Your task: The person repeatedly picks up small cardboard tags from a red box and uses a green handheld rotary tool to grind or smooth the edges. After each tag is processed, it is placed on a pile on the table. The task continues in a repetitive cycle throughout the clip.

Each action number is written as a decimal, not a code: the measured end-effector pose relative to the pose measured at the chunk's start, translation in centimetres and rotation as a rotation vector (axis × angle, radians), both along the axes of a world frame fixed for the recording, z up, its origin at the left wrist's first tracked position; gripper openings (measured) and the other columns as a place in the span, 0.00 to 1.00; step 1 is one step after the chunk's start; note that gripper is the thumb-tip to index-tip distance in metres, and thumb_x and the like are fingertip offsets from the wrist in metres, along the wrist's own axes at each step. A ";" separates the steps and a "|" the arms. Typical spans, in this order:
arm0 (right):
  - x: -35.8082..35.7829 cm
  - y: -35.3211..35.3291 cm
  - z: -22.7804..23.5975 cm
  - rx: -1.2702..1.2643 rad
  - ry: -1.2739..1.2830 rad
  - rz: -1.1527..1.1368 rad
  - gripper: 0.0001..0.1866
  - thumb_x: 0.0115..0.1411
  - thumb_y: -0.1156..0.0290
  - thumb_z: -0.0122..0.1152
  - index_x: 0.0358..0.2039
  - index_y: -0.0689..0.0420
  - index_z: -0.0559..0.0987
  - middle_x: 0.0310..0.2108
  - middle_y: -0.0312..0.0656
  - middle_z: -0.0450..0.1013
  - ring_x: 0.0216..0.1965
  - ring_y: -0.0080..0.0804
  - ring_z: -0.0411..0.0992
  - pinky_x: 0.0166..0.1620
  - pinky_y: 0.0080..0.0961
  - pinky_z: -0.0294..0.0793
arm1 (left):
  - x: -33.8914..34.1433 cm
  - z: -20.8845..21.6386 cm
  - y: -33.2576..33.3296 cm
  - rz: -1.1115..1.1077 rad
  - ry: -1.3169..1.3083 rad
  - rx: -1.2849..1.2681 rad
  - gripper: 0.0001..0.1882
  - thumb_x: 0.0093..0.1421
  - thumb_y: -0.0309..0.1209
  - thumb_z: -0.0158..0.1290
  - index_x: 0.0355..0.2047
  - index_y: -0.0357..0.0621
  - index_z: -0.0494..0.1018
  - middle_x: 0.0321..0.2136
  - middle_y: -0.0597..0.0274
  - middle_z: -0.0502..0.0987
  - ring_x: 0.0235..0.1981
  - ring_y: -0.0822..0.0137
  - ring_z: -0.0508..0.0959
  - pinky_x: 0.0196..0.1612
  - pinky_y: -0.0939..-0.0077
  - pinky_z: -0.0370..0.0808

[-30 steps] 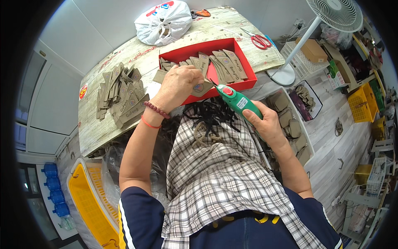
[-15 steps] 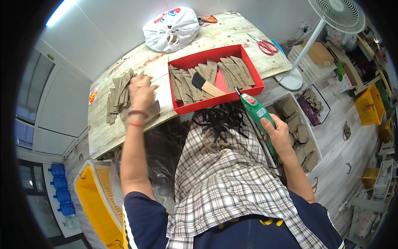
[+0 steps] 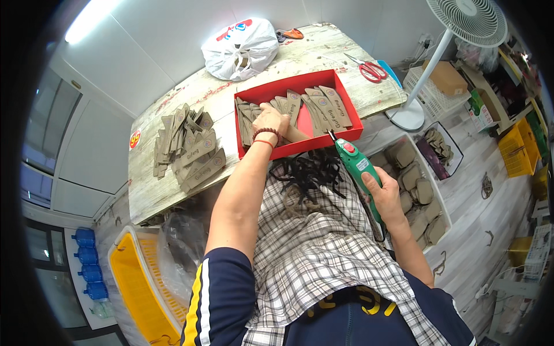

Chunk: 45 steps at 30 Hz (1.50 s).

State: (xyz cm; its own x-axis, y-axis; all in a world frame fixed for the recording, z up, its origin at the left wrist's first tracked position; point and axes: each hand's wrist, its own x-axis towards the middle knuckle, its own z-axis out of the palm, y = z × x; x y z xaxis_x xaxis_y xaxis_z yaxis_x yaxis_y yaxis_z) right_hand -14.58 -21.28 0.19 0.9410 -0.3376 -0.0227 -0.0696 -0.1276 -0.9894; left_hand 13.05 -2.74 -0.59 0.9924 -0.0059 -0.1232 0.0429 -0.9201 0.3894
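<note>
The left hand is down inside the red box, its wrist crossing the near wall and the back of the hand facing up; its fingers are hidden, so I cannot tell whether they are closed on anything. A flat wooden handle shows just beside that hand, slanting toward the near wall. Tan tags stand leaning in the box on both sides of the hand, with a gap of red bottom between the groups. The right hand has its fingers wrapped around a green tool, thumb along the upper side; the thin metal tip is at the outside of the near wall, toward the right corner. The box sits at the near edge of the table and hides part of that edge. To its left, a strip of open tabletop separates it from a loose pile of tags, whose lowest pieces lie close to the near edge. Behind the box there is more open surface, with the white bag toward the far edge and the scissors near the right edge. Black straps lie on the apron, just below the box.
</note>
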 end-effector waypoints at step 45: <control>1.5 1.1 2.6 0.015 -0.072 -0.028 0.25 0.60 0.52 0.62 0.45 0.63 0.77 0.21 0.31 0.69 0.19 0.14 0.65 0.23 0.15 0.66 | -11.9 2.8 -1.9 -0.072 0.010 -1.635 0.04 0.57 0.22 0.58 0.33 0.36 0.78 0.28 0.63 0.81 0.26 0.77 0.78 0.28 0.83 0.75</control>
State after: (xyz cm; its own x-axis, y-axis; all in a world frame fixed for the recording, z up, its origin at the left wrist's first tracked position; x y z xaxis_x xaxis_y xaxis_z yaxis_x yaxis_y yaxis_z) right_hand -13.05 -20.14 2.77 0.9306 -0.3639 0.0393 -0.0017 -0.1116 -0.9937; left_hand 1.12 -4.68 2.25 0.9835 -0.1723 0.0546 0.0286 0.4468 0.8942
